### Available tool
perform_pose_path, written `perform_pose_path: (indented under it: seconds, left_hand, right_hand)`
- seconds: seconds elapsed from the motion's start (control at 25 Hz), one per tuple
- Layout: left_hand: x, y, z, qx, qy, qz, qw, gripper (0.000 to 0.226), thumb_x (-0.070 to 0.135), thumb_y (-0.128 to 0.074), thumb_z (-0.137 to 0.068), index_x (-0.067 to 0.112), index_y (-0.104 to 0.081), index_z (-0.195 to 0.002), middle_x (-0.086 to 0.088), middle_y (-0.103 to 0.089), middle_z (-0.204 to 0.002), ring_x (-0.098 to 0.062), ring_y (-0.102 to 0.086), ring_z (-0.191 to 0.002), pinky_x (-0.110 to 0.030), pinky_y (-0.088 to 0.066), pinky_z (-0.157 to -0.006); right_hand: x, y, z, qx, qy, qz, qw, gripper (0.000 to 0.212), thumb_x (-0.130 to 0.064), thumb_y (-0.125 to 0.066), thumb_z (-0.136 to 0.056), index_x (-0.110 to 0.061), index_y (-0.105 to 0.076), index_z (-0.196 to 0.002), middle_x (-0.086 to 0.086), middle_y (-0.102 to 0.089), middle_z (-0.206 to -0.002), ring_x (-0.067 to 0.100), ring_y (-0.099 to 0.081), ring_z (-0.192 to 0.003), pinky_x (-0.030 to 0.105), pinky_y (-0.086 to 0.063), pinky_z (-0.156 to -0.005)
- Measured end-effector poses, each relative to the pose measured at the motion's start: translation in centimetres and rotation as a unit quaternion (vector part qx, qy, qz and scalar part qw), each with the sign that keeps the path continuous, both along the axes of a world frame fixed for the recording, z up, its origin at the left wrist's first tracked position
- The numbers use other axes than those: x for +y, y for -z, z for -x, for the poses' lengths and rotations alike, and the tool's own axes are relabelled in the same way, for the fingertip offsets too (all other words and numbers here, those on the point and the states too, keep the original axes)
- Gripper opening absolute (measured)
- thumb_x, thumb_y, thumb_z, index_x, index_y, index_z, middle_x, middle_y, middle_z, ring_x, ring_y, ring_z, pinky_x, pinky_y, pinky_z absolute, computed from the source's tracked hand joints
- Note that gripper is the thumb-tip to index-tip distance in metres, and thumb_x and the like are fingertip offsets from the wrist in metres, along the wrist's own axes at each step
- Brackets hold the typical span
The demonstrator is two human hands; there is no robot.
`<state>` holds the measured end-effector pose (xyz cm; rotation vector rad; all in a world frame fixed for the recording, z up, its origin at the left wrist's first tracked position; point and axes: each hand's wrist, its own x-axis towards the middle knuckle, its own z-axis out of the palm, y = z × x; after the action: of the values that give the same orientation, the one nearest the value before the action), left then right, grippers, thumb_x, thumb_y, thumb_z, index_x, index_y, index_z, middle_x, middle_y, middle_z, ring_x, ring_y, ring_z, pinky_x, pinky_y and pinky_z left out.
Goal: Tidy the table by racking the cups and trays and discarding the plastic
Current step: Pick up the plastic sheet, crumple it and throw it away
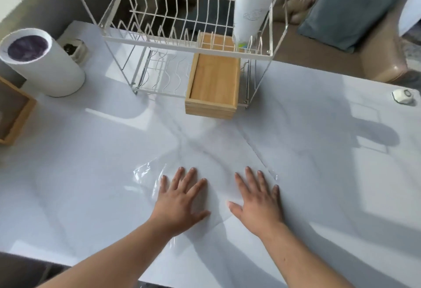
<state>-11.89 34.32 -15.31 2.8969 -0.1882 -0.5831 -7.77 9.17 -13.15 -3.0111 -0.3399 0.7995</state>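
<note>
We see two bare hands lying flat on a clear, thin plastic sheet [205, 173] in the lower middle of the frame. The left hand [180, 203] and the right hand [257, 203] have fingers spread wide, so each grip is released and only presses down on the sheet. The sheet lies on the white marble-look bench [91, 196].

At the top middle stands a white wire dish rack [173, 25]. A tall stack of white paper cups [252, 5] sits upside down at its upper right; a faint mark on one cup is too blurry to read. A light wooden tray [214, 82] rests on the rack's lower level, sticking out toward us. At the upper left stands a round white bin [43, 64].
</note>
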Motion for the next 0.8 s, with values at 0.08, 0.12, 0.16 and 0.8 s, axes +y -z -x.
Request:
perform_pose_path:
  seconds: [0.08, 0.12, 0.16, 0.8]
  left_hand:
    - [-3.1, 0.0, -0.8, -0.004, 0.024, 0.004, 1.000, 0.096, 0.089, -0.033, -0.081, 0.042, -0.021, -0.164, 0.004, -0.003, -0.175, -0.030, 0.003, -0.161, -0.065, -0.002, -0.122]
    - [-4.6, -0.1, -1.2, -0.005, 0.033, 0.006, 0.999, 0.095, 0.089, -0.035, -0.081, 0.042, -0.023, -0.163, 0.004, -0.005, -0.175, -0.030, 0.000, -0.161, -0.066, -0.004, -0.122]
    - [-6.2, -0.1, -1.6, -0.005, 0.040, 0.009, 0.999, 0.095, 0.089, -0.038, -0.081, 0.042, -0.027, -0.162, 0.003, -0.008, -0.175, -0.031, -0.003, -0.161, -0.067, -0.006, -0.122]
    - [-32.2, -2.5, -7.7, -0.010, 0.003, 0.010, 1.000, 0.048, 0.059, -0.046, -0.099, 0.042, -0.052, -0.144, -0.001, -0.050, -0.133, -0.030, -0.055, -0.118, -0.042, -0.051, -0.088]
  right_hand:
    - [-3.0, -0.2, 0.4, -0.001, 0.029, -0.005, 1.000, 0.085, -0.072, -0.038, -0.092, -0.044, 0.002, -0.162, -0.008, 0.016, -0.172, 0.025, 0.009, -0.159, 0.066, -0.012, -0.120]
    - [-4.5, -0.3, 0.4, 0.000, 0.042, -0.005, 0.999, 0.086, -0.072, -0.039, -0.091, -0.044, 0.001, -0.161, -0.008, 0.015, -0.172, 0.025, 0.009, -0.159, 0.067, -0.013, -0.120]
    - [-6.0, -0.3, 0.4, 0.002, 0.051, -0.004, 0.999, 0.086, -0.072, -0.039, -0.091, -0.044, 0.002, -0.161, -0.009, 0.015, -0.172, 0.025, 0.008, -0.159, 0.067, -0.013, -0.120]
    - [-26.9, -0.7, -2.8, -0.009, 0.028, -0.049, 0.998, 0.068, -0.050, -0.049, -0.097, -0.038, -0.025, -0.159, 0.005, -0.013, -0.172, 0.039, -0.013, -0.155, 0.055, -0.022, -0.122]
